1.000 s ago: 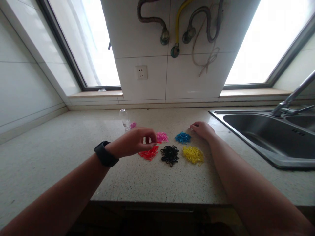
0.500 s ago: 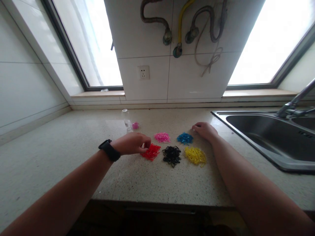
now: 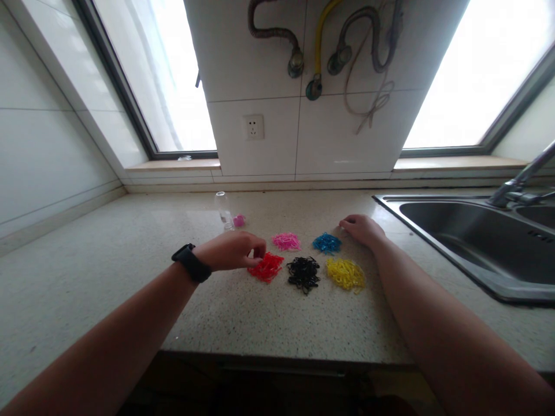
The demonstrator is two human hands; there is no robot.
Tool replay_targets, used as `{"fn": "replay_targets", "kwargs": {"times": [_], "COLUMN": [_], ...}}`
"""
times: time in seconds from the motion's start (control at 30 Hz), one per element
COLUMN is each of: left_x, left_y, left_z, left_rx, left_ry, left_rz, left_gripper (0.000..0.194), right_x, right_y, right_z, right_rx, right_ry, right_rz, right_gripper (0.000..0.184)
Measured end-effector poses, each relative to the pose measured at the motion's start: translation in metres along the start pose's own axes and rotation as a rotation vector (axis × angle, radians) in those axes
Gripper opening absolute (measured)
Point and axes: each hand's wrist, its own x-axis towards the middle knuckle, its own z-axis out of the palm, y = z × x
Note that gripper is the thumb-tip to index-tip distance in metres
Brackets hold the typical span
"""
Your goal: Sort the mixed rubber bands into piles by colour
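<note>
My left hand (image 3: 236,251), with a black watch on its wrist, is at the left edge of a pile of red bands (image 3: 266,268). Its thumb and fingers are curled together in a pinch; whatever lies between the tips is too small to make out. My right hand (image 3: 362,229) rests on the counter just right of a pile of blue bands (image 3: 327,243), fingers bent and tips together, their contents hidden. Between the hands lie piles of pink bands (image 3: 286,241), black bands (image 3: 303,274) and yellow bands (image 3: 346,274). All look like small elastic loops.
A clear bottle (image 3: 224,211) and a small pink object (image 3: 239,220), perhaps its cap, are behind my left hand. A steel sink (image 3: 451,254) with a tap (image 3: 515,188) is on the right. The counter's front edge (image 3: 277,358) runs below the piles.
Both hands hold nearly the same places and poses. The whole view has shifted very slightly; the piles look unchanged.
</note>
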Motion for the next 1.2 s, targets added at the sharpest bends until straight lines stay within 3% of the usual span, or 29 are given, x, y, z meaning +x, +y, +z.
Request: {"fn": "replay_targets", "kwargs": {"times": [0.3, 0.47, 0.63, 0.77, 0.87, 1.2], "left_x": [-0.004, -0.019, -0.044, -0.061, -0.065, -0.062], "left_y": [-0.021, -0.061, -0.112, -0.141, -0.15, -0.154], "left_z": [-0.007, -0.005, 0.01, 0.02, 0.022, 0.025], "left_rx": [0.02, -0.012, -0.031, 0.0, -0.038, 0.047], "left_ry": [0.056, 0.215, 0.339, 0.38, 0.36, 0.365], "left_rz": [-0.102, -0.24, -0.464, -0.572, -0.626, -0.618], "left_gripper": [0.018, 0.021, 0.036, 0.039, 0.042, 0.041], "right_x": [0.001, 0.002, 0.005, 0.005, 0.004, 0.007], "right_y": [0.001, 0.002, 0.005, 0.005, 0.005, -0.004], "right_z": [0.001, 0.002, 0.004, 0.004, 0.003, 0.005], "right_rx": [-0.009, -0.012, -0.006, -0.009, -0.01, 0.098], "right_ry": [-0.007, -0.003, 0.001, 0.008, -0.004, 0.014], "right_rz": [0.002, 0.009, -0.009, -0.004, -0.007, -0.067], "right_gripper": [0.038, 0.037, 0.038, 0.038, 0.037, 0.031]}}
